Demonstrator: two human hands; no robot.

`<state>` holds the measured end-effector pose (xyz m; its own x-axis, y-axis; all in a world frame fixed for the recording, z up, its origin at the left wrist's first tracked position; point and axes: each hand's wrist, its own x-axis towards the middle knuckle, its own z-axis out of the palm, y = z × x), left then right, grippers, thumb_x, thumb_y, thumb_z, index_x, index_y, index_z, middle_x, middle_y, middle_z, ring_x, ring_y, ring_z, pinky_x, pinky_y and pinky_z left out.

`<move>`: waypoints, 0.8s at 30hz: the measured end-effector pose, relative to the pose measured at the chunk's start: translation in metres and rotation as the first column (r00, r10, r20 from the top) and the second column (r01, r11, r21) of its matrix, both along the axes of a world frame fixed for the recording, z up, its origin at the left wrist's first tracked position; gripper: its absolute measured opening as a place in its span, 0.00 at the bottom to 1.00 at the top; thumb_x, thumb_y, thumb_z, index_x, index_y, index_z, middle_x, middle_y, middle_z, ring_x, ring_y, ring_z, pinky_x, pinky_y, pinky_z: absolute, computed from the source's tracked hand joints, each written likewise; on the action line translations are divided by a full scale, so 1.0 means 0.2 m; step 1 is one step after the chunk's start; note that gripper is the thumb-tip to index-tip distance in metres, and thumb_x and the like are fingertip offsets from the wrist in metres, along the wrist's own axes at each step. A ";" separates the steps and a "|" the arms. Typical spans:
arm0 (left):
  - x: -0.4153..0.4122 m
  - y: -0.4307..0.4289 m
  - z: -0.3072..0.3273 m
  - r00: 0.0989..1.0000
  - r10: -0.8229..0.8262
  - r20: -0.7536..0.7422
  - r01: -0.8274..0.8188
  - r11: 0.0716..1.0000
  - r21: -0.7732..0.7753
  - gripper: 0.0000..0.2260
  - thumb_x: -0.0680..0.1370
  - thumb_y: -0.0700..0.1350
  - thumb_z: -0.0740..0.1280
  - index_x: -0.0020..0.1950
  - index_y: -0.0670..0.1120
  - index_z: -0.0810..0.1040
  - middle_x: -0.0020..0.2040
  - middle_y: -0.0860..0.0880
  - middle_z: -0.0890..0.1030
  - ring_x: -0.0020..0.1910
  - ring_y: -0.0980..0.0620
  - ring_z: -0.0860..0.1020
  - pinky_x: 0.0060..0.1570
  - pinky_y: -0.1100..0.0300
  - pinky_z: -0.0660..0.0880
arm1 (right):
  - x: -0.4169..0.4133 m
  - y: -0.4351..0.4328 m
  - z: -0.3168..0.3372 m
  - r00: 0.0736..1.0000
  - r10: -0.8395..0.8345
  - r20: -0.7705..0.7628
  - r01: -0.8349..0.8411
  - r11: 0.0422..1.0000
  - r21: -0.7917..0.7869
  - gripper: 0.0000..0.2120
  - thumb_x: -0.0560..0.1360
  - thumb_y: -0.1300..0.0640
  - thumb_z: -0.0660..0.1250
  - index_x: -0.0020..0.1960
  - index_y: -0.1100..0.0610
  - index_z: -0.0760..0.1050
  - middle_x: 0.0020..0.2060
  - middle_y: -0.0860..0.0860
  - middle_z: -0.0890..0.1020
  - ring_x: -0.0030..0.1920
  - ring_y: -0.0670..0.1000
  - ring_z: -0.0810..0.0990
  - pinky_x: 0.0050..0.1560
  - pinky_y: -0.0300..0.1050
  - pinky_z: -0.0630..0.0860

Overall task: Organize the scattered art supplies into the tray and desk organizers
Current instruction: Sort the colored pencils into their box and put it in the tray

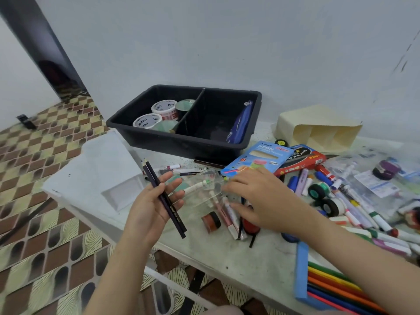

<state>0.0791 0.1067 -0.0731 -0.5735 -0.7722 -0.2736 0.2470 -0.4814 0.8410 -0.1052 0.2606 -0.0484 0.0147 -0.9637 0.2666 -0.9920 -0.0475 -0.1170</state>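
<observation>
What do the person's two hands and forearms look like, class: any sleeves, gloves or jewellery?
The left hand and right hand are both bare: no gloves, rings, watch or bracelets show. Both forearms are uncovered as far as the frame shows; no sleeves are visible.

We see both bare forearms reaching in from below. Left hand (154,205) palm-up, fingers loosely curled, thumb pinning two dark pencils (164,196) across the palm. Right hand (256,201) palm-down, fingers spread and extended to the left, grip empty as far as visible.
</observation>
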 end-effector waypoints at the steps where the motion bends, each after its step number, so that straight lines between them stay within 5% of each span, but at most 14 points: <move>1: 0.01 -0.01 0.00 1.000 0.013 -0.004 -0.013 1.000 0.006 0.13 0.82 0.38 0.53 0.56 0.43 0.76 0.41 0.47 0.84 0.33 0.51 0.82 0.32 0.60 0.79 | 0.01 -0.05 0.00 0.999 0.031 0.007 -0.032 0.999 0.028 0.15 0.74 0.50 0.66 0.60 0.51 0.76 0.56 0.48 0.79 0.56 0.51 0.75 0.56 0.46 0.67; 7: 0.09 -0.05 0.02 0.999 0.049 -0.005 -0.049 0.999 0.000 0.13 0.82 0.38 0.53 0.56 0.44 0.76 0.42 0.47 0.85 0.34 0.51 0.82 0.31 0.60 0.79 | -0.01 -0.40 0.02 0.996 0.085 -0.040 -0.067 0.938 0.341 0.40 0.68 0.46 0.70 0.75 0.43 0.54 0.74 0.50 0.61 0.72 0.50 0.58 0.70 0.49 0.53; 11: 0.14 -0.07 0.03 0.998 0.058 -0.006 -0.058 0.998 -0.016 0.13 0.82 0.38 0.53 0.57 0.43 0.77 0.45 0.46 0.84 0.36 0.51 0.82 0.33 0.60 0.79 | 0.00 -0.49 0.04 0.994 0.101 -0.033 -0.075 0.887 0.456 0.41 0.66 0.47 0.73 0.74 0.42 0.57 0.69 0.46 0.70 0.67 0.49 0.66 0.67 0.49 0.63; 18: 0.17 -0.09 0.06 1.000 0.029 0.003 -0.028 0.992 -0.122 0.14 0.82 0.38 0.53 0.58 0.43 0.77 0.47 0.44 0.84 0.37 0.49 0.83 0.33 0.59 0.79 | -0.10 -0.28 0.13 0.994 0.094 -0.052 -0.091 0.994 0.057 0.30 0.66 0.47 0.69 0.67 0.46 0.71 0.60 0.48 0.76 0.58 0.50 0.73 0.58 0.45 0.70; 24: 0.08 -0.09 0.08 0.998 -0.039 -0.054 0.032 0.991 -0.126 0.14 0.82 0.38 0.52 0.56 0.44 0.77 0.46 0.45 0.84 0.38 0.49 0.83 0.34 0.58 0.79 | -0.33 0.03 0.11 0.950 -0.259 0.173 0.283 0.950 -0.131 0.29 0.69 0.42 0.70 0.68 0.46 0.69 0.62 0.51 0.75 0.59 0.54 0.75 0.55 0.45 0.68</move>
